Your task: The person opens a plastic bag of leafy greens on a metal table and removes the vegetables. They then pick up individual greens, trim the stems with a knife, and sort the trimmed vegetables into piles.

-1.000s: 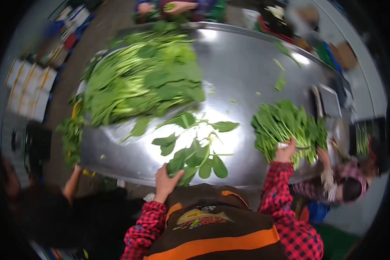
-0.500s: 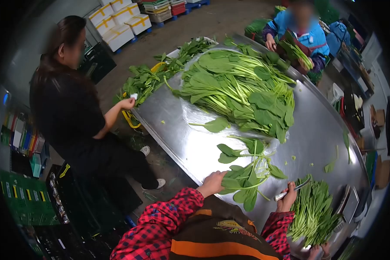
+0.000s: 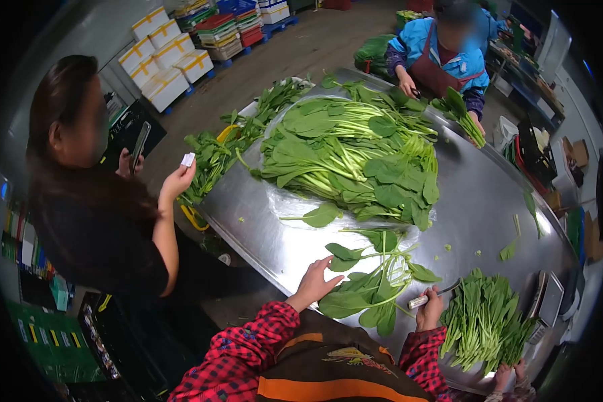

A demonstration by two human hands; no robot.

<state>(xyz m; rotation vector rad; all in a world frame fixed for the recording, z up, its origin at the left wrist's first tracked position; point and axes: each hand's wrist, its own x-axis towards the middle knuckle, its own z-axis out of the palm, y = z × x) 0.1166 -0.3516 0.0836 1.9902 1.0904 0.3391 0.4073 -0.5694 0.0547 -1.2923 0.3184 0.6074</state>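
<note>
My left hand (image 3: 313, 283) is open, fingers apart, just left of a loose cluster of leafy greens (image 3: 375, 295) on the metal table (image 3: 301, 244). My right hand (image 3: 429, 309) is closed round a small curved knife (image 3: 418, 301) with a pale handle, its blade pointing right. Right of that hand lies a neat pile of trimmed greens (image 3: 482, 318), leaves toward the far side and stems toward me. A big heap of leafy greens (image 3: 355, 154) covers the table's middle, partly on clear plastic. One single leaf (image 3: 320, 215) sits in front of it.
On the left, a person holds a small white paper (image 3: 187, 159) and a phone (image 3: 141, 144). Across the table, a person in blue (image 3: 472, 63) handles greens. Another person's hands (image 3: 509, 376) touch the pile at bottom right. A scale-like device (image 3: 546, 298) stands at the right edge.
My left hand has let go of the leaves and drawn slightly left, fingers spreading. The person on the left has come closer, raising the paper. The person across has lowered the greens toward the table.
</note>
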